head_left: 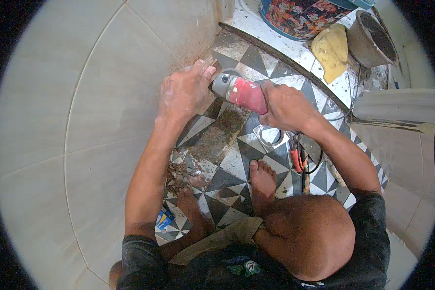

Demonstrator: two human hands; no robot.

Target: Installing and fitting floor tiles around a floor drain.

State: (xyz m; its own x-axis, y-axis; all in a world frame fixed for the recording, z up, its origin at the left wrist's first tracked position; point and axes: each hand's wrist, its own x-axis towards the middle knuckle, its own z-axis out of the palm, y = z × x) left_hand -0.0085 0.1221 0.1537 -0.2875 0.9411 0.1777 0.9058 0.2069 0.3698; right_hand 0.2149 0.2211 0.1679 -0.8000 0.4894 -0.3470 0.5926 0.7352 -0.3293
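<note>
Squatting on bare feet over a floor (234, 159) of dark and white triangle-patterned tiles, close to a pale tiled wall (34, 121) on the left. Gripping a red and grey grinder (246, 94) in the right hand (289, 104), with fingers wrapped round the rear of the red body. Holding it above the floor, out ahead of the feet, with the grey head pointing left. Curling the left hand (183, 92) just beside that grey head, with pale dust on the fingers; impossible to tell whether gripping a piece or merely touching the tool.

Leaving in sight below the grinder a rough brown patch (220, 133) in the tiling. Having a heap of rubble (179, 176) near the left foot (191, 205), and a blue packet (164, 218) lower down, close to the left forearm. Visible below the right wrist: a silver square frame (271, 137) with a round opening, and just beside it a red-handled tool (296, 159). Farther off, at upper right: a colourful bucket (304, 17), a yellow piece (331, 50) and a dirty grey bucket (372, 38), standing or lying near one another.
</note>
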